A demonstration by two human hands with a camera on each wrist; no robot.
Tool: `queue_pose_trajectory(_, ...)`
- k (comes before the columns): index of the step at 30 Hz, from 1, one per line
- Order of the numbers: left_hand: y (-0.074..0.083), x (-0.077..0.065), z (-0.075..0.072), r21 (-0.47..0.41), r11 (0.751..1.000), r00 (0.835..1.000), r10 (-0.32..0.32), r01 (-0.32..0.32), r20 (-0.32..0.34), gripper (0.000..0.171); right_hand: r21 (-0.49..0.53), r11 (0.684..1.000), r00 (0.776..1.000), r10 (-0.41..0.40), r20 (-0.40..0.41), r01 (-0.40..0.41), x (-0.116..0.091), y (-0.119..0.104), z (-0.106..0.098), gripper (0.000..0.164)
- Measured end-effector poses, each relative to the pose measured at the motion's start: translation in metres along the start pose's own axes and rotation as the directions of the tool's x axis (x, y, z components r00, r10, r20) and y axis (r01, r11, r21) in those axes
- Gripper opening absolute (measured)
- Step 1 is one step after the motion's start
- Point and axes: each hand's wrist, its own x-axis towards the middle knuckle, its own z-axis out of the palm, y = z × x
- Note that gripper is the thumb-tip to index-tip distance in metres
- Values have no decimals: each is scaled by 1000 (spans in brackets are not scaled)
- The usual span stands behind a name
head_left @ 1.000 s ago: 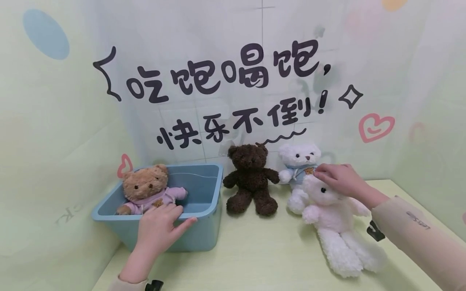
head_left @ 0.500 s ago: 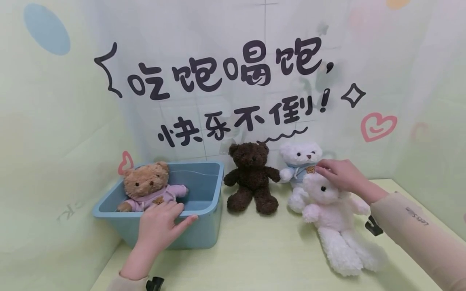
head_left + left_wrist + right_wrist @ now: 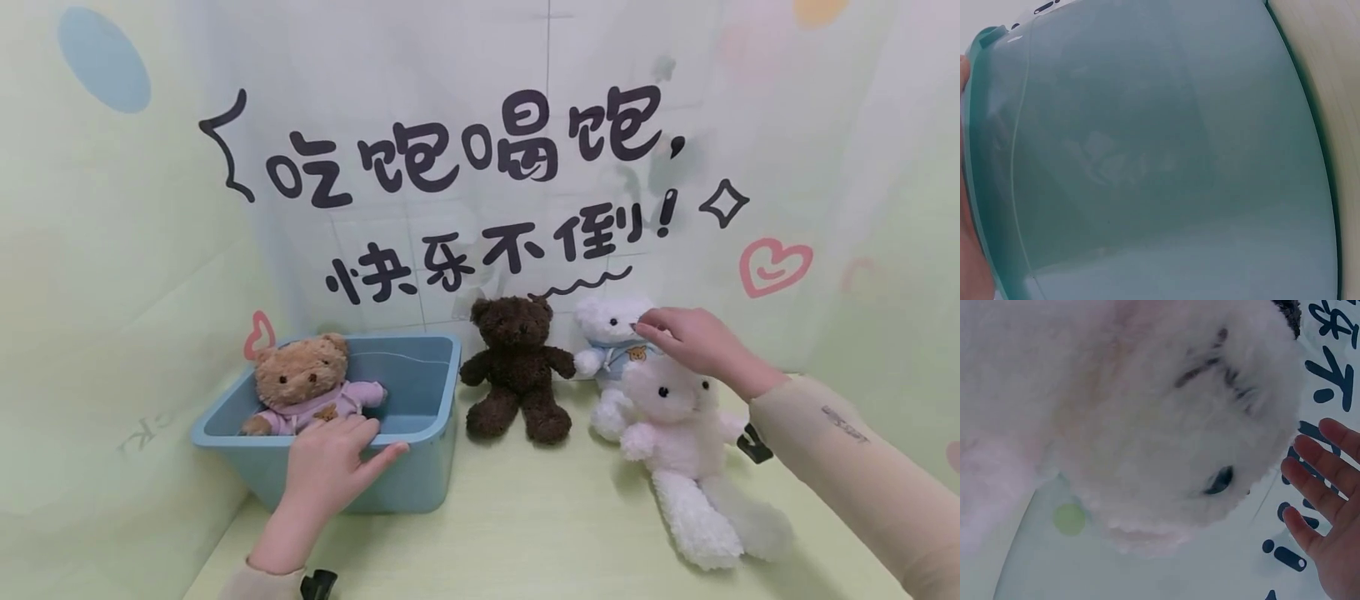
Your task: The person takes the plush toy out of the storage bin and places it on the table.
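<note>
My left hand (image 3: 328,462) grips the front rim of a blue plastic bin (image 3: 412,479), fingers hooked over the edge and thumb along the outside. The bin's wall (image 3: 1147,156) fills the left wrist view. A tan teddy bear (image 3: 303,379) in a lilac hoodie leans inside the bin. My right hand (image 3: 693,337) is just above the head of a fluffy pale pink plush toy (image 3: 678,425), holding nothing. The right wrist view shows that hand (image 3: 1335,506) with fingers extended, apart from the plush's face (image 3: 1166,425). The plush sits upright, legs toward me.
A dark brown teddy bear (image 3: 519,362) sits against the back curtain (image 3: 480,50), right of the bin. Beside it sits a white teddy bear (image 3: 603,362) in a blue hoodie, partly hidden behind the pink plush and my right hand. All stand on a pale yellow-green table (image 3: 517,533).
My right hand has lifted off the pale pink plush's head and shifted slightly left, uncovering its second eye. The left hand stays on the bin's rim.
</note>
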Motion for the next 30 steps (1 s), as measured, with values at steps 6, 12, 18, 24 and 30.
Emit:
queue_pose_trajectory(6,-1,-3,-2,-12,1000,1000,-2,2,10,47,2,998,998,-55,33,55,20,-23,4,38)
queue_pose_trajectory(12,0,-3,0,-15,1000,1000,-2,2,28,47,-10,989,986,-147,81,149,37,-49,20,35)
queue_pose_trajectory(18,1,-2,-3,-25,1000,999,6,-5,32,47,-14,978,976,-204,78,206,55,-79,34,31)
queue_pose_trajectory(24,-1,0,-7,-21,1000,999,1,0,40,49,9,953,951,-301,69,301,73,-108,47,25)
queue_pose_trajectory(30,-3,1,-12,-9,1000,993,-24,25,116,50,73,935,924,-354,143,347,82,-134,64,35)
